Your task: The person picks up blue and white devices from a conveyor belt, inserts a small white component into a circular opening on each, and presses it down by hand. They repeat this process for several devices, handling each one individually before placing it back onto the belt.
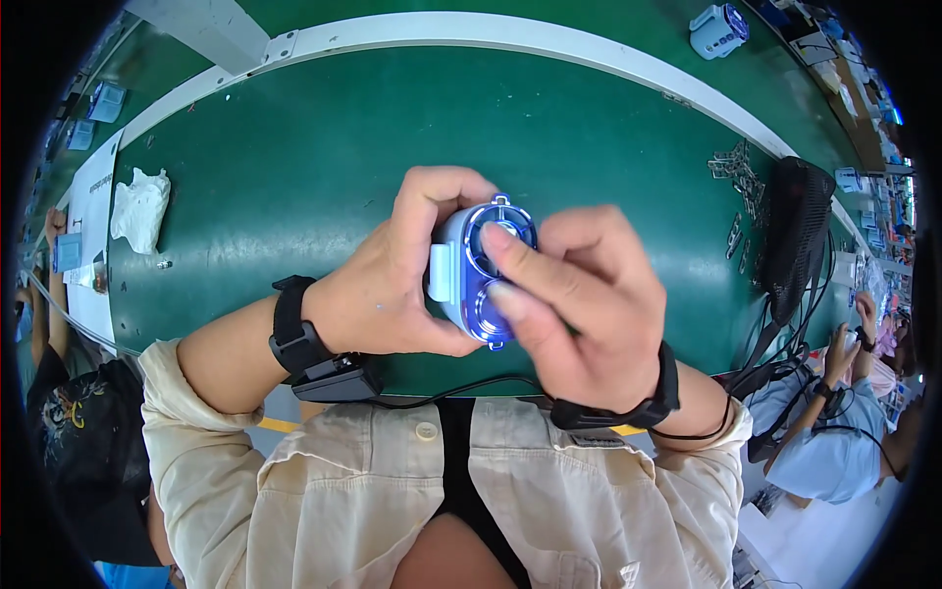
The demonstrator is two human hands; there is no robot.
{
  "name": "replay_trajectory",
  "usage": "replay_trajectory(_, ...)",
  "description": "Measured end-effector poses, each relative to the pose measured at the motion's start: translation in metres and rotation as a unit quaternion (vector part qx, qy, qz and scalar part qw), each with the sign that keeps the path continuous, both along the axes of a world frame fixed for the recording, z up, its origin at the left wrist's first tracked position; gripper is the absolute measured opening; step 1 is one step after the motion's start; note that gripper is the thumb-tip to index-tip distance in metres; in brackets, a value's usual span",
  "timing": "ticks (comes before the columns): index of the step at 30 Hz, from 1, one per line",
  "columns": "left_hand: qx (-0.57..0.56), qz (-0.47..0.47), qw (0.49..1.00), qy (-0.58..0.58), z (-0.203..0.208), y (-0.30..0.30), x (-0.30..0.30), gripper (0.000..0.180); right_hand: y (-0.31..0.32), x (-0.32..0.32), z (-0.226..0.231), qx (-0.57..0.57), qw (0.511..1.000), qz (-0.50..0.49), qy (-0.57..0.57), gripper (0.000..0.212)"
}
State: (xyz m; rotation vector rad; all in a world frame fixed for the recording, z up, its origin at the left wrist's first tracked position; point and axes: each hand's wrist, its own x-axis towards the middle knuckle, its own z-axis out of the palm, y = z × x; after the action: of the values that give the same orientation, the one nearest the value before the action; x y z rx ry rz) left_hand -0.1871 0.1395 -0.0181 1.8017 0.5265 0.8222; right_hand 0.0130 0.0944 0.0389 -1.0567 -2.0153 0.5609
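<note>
A small light-blue device (449, 263) with a shiny violet-blue face is held over the green table in front of me. Its face has two round rings, and a small metal loop sticks out at each end. My left hand (392, 265) wraps round its body from the left, with fingers at the far end and thumb at the near end. From the right, my right hand (599, 304) sets its index finger and thumb against the face, other fingers curled. Those fingertips cover part of the rings; any small piece between them is hidden.
A pile of small metal clips (738, 177) lies at the right beside a black mesh pouch (793, 231) and dark cables. At left are a crumpled white bag (141, 210) and a printed sheet (90, 231). Another blue device (718, 31) stands beyond the white rail (471, 27). Co-workers sit on both sides.
</note>
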Motion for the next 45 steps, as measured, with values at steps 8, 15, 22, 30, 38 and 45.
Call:
replay_trajectory(8, 0.081, -0.014, 0.992, 0.101, 0.012, 0.008, -0.006, 0.085, 0.030, 0.008, -0.008, -0.356, 0.873, 0.026, 0.332, 0.039)
replay_trajectory(15, 0.025, 0.010, 0.998, 0.064, 0.013, 0.007, -0.001, 0.084, 0.029, -0.007, -0.011, -0.380, 0.872, 0.099, 0.294, 0.044)
replay_trajectory(22, -0.005, 0.027, 0.997, 0.076, 0.015, 0.003, -0.005, 0.087, 0.034, -0.014, -0.011, -0.415, 0.853, 0.097, 0.303, 0.047)
replay_trajectory(30, -0.004, 0.154, 0.988, -0.005, 0.005, 0.006, 0.000, 0.101, 0.060, -0.020, 0.000, -0.161, 0.973, 0.153, 0.070, 0.065)
replay_trajectory(38, 0.053, 0.308, 0.950, -0.020, 0.012, 0.029, -0.002, 0.042, 0.227, 0.030, -0.004, 0.154, 0.970, -0.169, -0.077, 0.057)
replay_trajectory(45, 0.107, 0.249, 0.961, -0.054, 0.024, 0.029, -0.010, 0.036, 0.274, 0.044, -0.015, 0.102, 0.933, -0.310, -0.149, 0.065)
